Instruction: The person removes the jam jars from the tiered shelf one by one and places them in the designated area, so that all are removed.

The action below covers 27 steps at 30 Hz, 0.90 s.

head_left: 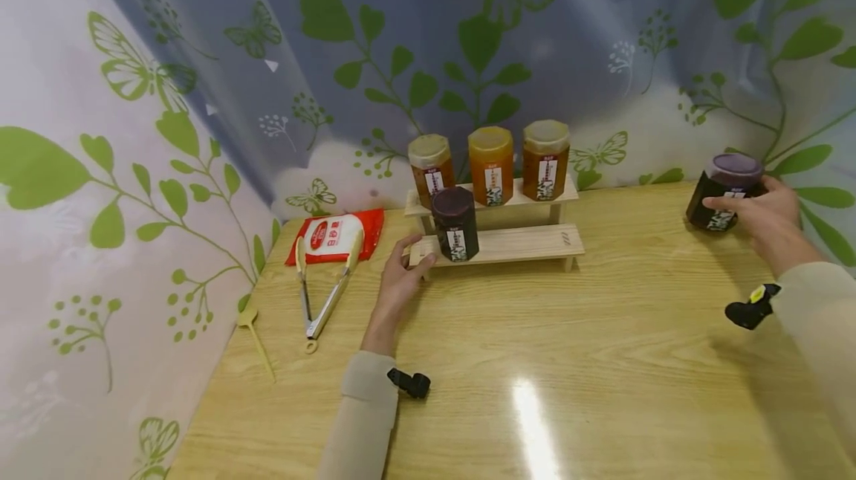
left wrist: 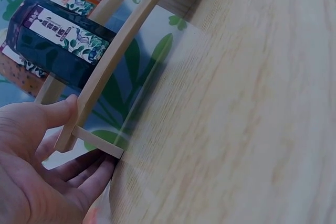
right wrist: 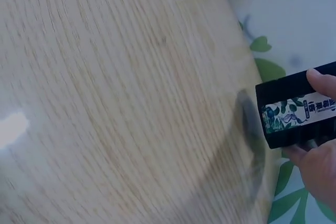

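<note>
At the far right of the head view my right hand [head_left: 769, 216] grips a jam jar [head_left: 717, 205] with dark contents, a purple lid and a white label. Its thumb lies across the front; in the right wrist view the jar [right wrist: 296, 111] has a shadow on the tabletop beside it. My left hand [head_left: 401, 272] holds the left end of a two-tier wooden rack [head_left: 521, 242], thumb at the lower board and fingers by its leg. On that board stands another dark jam jar [head_left: 456, 227]. Three orange and amber jars [head_left: 491, 168] line the upper tier.
Left of the rack lies a red and white packet [head_left: 334, 235] with metal tongs [head_left: 328, 302] partly over it. A yellow spoon [head_left: 254, 339] rests near the table's left edge. A leaf-patterned curtain [head_left: 401, 56] hangs right behind the table [head_left: 602, 361].
</note>
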Each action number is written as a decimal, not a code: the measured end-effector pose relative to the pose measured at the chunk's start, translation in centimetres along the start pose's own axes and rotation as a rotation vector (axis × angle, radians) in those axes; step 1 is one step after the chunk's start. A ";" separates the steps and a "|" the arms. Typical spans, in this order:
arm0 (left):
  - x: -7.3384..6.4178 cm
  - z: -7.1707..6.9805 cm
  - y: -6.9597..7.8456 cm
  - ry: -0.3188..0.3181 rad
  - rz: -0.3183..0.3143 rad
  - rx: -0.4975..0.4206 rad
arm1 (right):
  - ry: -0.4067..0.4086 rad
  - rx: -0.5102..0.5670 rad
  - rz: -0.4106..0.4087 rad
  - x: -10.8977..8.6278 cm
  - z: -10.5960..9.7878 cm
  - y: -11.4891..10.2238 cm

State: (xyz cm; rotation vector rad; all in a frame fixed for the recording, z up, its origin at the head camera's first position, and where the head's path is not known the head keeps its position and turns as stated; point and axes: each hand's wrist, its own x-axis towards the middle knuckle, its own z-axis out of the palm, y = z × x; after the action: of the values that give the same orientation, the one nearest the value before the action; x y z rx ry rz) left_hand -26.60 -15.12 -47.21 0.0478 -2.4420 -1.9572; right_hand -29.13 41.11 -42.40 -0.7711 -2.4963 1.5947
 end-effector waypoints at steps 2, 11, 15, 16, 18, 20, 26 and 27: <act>0.0 0.1 0.0 -0.001 0.003 0.002 | 0.003 0.018 0.005 0.2 -0.1 0.3; 0.0 0.1 0.0 -0.002 -0.004 0.000 | 0.001 0.033 -0.044 0.5 0.0 1.3; 0.1 0.2 -0.1 0.001 0.003 0.007 | -0.037 0.093 -0.066 0.7 0.3 1.9; 0.1 0.2 -0.1 0.000 0.004 0.004 | -0.047 0.105 -0.065 0.7 0.3 2.1; 0.1 0.3 0.0 -0.003 0.004 -0.003 | -0.072 0.131 -0.072 0.8 0.4 2.3; 0.2 0.3 0.0 -0.002 0.002 -0.014 | -0.094 0.127 -0.086 0.9 0.4 2.5; 0.1 0.2 -0.1 0.002 0.002 -0.011 | -0.133 0.032 -0.168 1.2 0.3 2.8; 0.1 0.2 -0.1 0.001 0.002 -0.007 | -0.140 0.024 -0.173 1.2 0.2 2.8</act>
State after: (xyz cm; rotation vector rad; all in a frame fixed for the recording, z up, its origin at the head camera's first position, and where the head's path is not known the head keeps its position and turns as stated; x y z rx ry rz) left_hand -26.76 -14.94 -47.36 0.0463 -2.4333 -1.9651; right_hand -29.21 42.39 -45.21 -0.4407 -2.5508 1.6671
